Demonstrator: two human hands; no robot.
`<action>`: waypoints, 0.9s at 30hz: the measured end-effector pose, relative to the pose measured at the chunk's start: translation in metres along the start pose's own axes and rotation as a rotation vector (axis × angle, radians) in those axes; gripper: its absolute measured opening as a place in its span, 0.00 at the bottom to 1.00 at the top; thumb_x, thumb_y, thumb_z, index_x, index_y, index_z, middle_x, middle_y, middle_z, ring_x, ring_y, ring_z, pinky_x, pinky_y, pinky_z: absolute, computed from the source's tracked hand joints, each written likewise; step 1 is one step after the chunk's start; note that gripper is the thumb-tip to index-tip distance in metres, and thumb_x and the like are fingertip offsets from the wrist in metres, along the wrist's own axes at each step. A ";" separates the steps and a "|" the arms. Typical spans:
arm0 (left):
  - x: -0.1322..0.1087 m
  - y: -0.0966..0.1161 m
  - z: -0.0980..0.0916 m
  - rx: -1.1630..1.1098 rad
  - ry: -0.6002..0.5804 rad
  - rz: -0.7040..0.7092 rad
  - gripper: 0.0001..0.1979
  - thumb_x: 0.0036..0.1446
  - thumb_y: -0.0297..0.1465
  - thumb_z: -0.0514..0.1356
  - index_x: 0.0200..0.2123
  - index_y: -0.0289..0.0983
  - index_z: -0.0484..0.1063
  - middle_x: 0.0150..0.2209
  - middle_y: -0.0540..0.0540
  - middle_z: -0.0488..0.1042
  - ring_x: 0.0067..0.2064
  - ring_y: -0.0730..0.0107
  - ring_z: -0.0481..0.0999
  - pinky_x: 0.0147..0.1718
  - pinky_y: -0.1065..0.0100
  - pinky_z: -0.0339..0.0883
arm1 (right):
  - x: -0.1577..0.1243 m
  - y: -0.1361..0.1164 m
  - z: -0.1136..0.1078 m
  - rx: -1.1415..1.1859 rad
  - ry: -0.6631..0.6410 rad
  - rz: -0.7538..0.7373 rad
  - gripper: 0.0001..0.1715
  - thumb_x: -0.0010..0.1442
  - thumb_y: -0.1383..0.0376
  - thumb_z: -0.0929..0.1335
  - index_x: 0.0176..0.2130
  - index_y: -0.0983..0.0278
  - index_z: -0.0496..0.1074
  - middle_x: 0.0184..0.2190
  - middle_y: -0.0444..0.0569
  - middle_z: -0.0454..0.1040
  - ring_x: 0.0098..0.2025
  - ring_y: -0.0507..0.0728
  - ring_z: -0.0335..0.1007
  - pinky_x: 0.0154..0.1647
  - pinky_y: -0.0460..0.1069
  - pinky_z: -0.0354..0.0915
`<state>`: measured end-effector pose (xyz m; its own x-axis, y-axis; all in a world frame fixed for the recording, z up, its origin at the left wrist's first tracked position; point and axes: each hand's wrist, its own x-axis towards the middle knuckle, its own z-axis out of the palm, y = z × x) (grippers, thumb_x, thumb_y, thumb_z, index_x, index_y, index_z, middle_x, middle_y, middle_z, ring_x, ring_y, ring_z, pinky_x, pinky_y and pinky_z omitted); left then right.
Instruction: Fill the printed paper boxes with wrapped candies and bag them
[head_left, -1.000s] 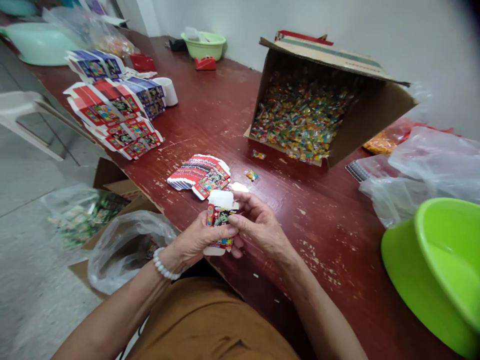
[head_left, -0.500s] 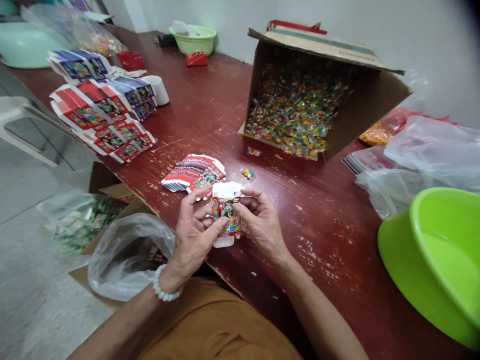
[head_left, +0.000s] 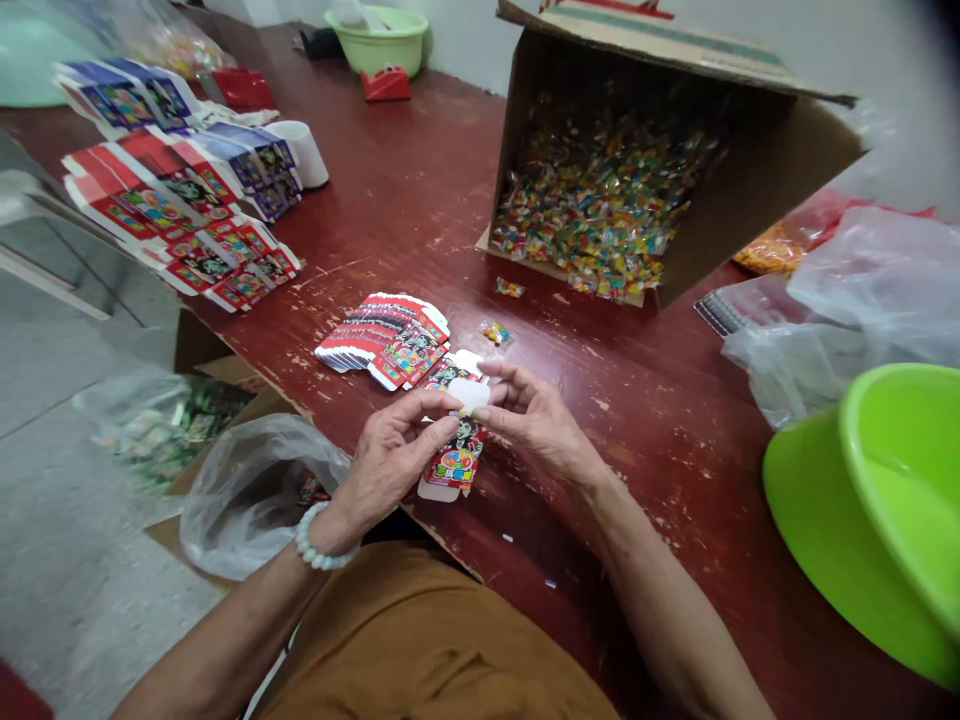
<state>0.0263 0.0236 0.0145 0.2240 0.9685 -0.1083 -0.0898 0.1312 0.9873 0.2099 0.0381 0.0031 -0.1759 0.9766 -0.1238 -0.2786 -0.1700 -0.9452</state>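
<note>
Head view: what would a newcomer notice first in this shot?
A tipped cardboard box full of colourful wrapped packets dominates the top of the red table. At lower centre, the left hand and right hand hold a printed paper carton. A lime-green basin sits lower right.

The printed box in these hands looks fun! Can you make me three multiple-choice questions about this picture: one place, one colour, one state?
1. Where is the printed paper box? A between the left hand and right hand; B on the floor; C on the wall.
2. What colour is the big basin? A blue; B lime green; C red.
3. The cardboard carton is: A taped shut; B crushed flat; C open, showing wrapped sweets.

Answers: 1 A, both hands hold it. 2 B, its plastic looks bright green. 3 C, sweets fill it.
</note>
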 end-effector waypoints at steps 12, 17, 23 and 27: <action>-0.001 -0.001 0.012 -0.276 -0.137 -0.447 0.26 0.61 0.51 0.58 0.53 0.38 0.70 0.29 0.46 0.78 0.19 0.69 0.76 0.17 0.71 0.70 | -0.013 0.009 0.003 -0.165 -0.083 -0.108 0.14 0.59 0.54 0.73 0.33 0.62 0.76 0.38 0.48 0.79 0.24 0.48 0.70 0.26 0.47 0.69; 0.004 0.000 0.012 -0.173 -0.107 -0.420 0.32 0.61 0.56 0.54 0.47 0.33 0.75 0.27 0.44 0.78 0.18 0.71 0.74 0.14 0.74 0.64 | -0.003 -0.003 0.008 -0.071 -0.038 0.020 0.16 0.50 0.57 0.78 0.31 0.63 0.74 0.28 0.44 0.79 0.22 0.49 0.70 0.21 0.45 0.68; 0.002 -0.001 0.010 -0.083 -0.148 -0.394 0.37 0.59 0.60 0.51 0.37 0.29 0.78 0.23 0.41 0.77 0.17 0.71 0.72 0.15 0.74 0.64 | 0.000 -0.006 0.007 -0.025 -0.042 0.032 0.13 0.51 0.59 0.77 0.30 0.63 0.76 0.24 0.43 0.77 0.21 0.50 0.70 0.21 0.46 0.69; 0.000 -0.002 0.009 -0.116 -0.138 -0.353 0.34 0.60 0.57 0.54 0.51 0.34 0.75 0.26 0.45 0.77 0.17 0.72 0.73 0.16 0.73 0.65 | -0.007 -0.003 0.008 -0.087 -0.149 -0.022 0.10 0.57 0.58 0.74 0.32 0.63 0.75 0.30 0.45 0.78 0.22 0.49 0.69 0.23 0.46 0.68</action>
<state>0.0350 0.0220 0.0137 0.3884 0.8231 -0.4144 -0.0913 0.4819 0.8714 0.2047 0.0304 0.0097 -0.3106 0.9485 -0.0623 -0.2024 -0.1300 -0.9706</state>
